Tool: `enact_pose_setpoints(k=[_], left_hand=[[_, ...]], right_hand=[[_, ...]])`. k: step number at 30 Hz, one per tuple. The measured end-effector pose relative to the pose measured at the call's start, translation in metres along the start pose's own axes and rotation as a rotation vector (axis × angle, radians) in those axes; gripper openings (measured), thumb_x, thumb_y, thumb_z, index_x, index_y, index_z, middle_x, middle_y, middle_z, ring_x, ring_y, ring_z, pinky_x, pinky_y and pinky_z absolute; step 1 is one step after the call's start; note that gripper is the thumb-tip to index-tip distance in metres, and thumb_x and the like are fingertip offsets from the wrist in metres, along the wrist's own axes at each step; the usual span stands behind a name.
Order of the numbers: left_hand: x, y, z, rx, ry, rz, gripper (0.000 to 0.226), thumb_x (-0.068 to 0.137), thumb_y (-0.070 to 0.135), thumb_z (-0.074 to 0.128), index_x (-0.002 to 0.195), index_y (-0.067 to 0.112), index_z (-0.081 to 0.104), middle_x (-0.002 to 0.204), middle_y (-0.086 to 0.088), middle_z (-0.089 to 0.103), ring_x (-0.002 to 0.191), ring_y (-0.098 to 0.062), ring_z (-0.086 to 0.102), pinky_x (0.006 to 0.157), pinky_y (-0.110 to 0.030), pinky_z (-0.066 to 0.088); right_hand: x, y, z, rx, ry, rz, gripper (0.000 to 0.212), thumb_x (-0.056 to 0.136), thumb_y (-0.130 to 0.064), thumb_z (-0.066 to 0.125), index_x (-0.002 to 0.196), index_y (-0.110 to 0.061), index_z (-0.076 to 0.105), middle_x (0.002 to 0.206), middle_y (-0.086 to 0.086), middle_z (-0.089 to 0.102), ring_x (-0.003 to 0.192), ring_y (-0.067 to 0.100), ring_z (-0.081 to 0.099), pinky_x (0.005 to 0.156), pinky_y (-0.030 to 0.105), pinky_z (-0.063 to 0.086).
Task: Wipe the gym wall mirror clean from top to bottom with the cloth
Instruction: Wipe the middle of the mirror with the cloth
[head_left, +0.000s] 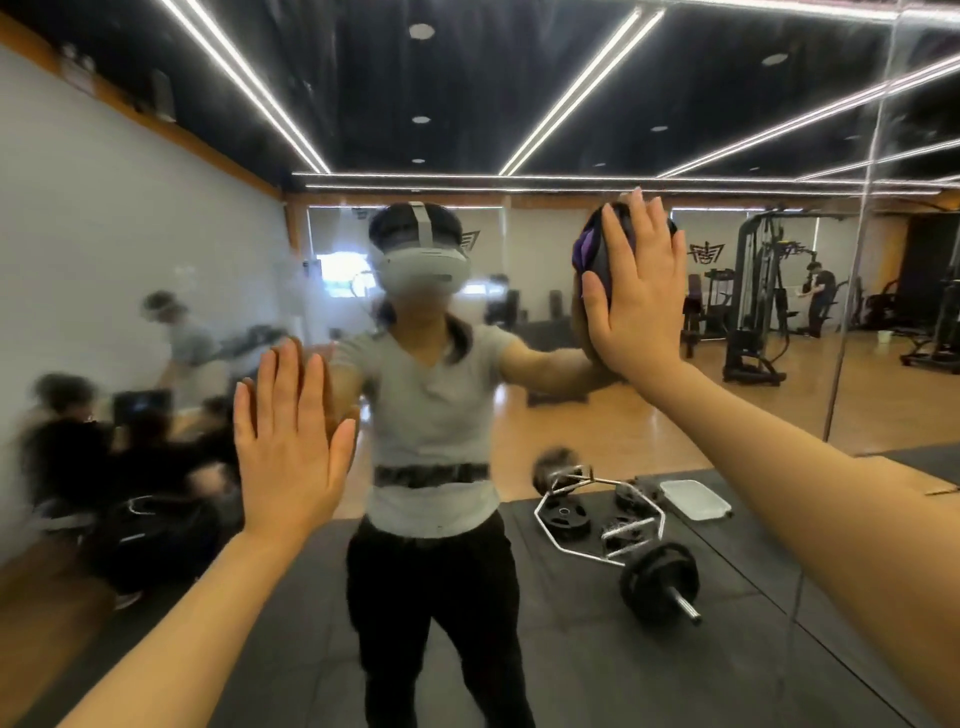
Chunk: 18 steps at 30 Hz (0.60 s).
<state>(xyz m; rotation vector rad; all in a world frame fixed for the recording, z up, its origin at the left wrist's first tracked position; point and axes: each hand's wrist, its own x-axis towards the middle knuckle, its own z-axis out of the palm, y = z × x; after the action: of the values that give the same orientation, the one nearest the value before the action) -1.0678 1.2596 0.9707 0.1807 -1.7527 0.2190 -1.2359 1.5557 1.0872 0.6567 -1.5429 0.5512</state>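
Observation:
The wall mirror (571, 130) fills almost the whole view and reflects the gym and me. My right hand (636, 291) lies flat with straight fingers, pressing a dark purple-and-black cloth (592, 249) against the glass at about head height. Only the cloth's left edge and top show around the fingers. My left hand (291, 441) is lower and to the left, palm flat on the mirror with fingers straight, holding nothing. The left part of the glass looks smeared and hazy.
A vertical mirror seam (857, 260) runs down at the right. Reflected on the black floor mat are a hex barbell with weight plates (618, 525) and a white lidded box (693, 499). Reflected gym machines (753, 291) and people stand farther back.

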Motion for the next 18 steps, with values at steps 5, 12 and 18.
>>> enact_pose_setpoints(k=[5, 12, 18], left_hand=[[0.007, 0.038, 0.003, -0.064, -0.029, -0.15, 0.067, 0.099, 0.039, 0.032, 0.153, 0.0, 0.025, 0.164, -0.02, 0.011, 0.153, -0.029, 0.005, 0.123, -0.04, -0.006], [0.019, 0.122, 0.023, -0.111, 0.001, -0.103, 0.064, 0.097, 0.033, 0.037, 0.153, 0.003, 0.026, 0.163, -0.019, 0.015, 0.153, -0.026, 0.005, 0.123, -0.038, -0.005], [0.027, 0.174, 0.023, -0.221, 0.002, -0.068, 0.065, 0.1, 0.033, 0.035, 0.154, -0.001, 0.026, 0.163, -0.02, 0.015, 0.152, -0.023, 0.002, 0.124, -0.03, -0.006]], right_hand=[[-0.064, 0.008, -0.002, 0.012, -0.058, -0.073, 0.06, 0.1, -0.036, 0.041, 0.152, -0.007, 0.039, 0.161, 0.018, 0.027, 0.151, 0.035, 0.018, 0.124, 0.051, 0.006], [-0.133, 0.028, -0.005, -0.006, -0.156, -0.257, 0.057, 0.101, -0.037, 0.041, 0.153, -0.013, 0.036, 0.161, 0.015, 0.026, 0.152, 0.032, 0.018, 0.124, 0.048, 0.006], [-0.099, 0.054, -0.012, -0.014, -0.166, -0.332, 0.061, 0.101, -0.04, 0.041, 0.155, -0.013, 0.028, 0.162, 0.015, 0.023, 0.152, 0.03, 0.015, 0.124, 0.048, 0.005]])
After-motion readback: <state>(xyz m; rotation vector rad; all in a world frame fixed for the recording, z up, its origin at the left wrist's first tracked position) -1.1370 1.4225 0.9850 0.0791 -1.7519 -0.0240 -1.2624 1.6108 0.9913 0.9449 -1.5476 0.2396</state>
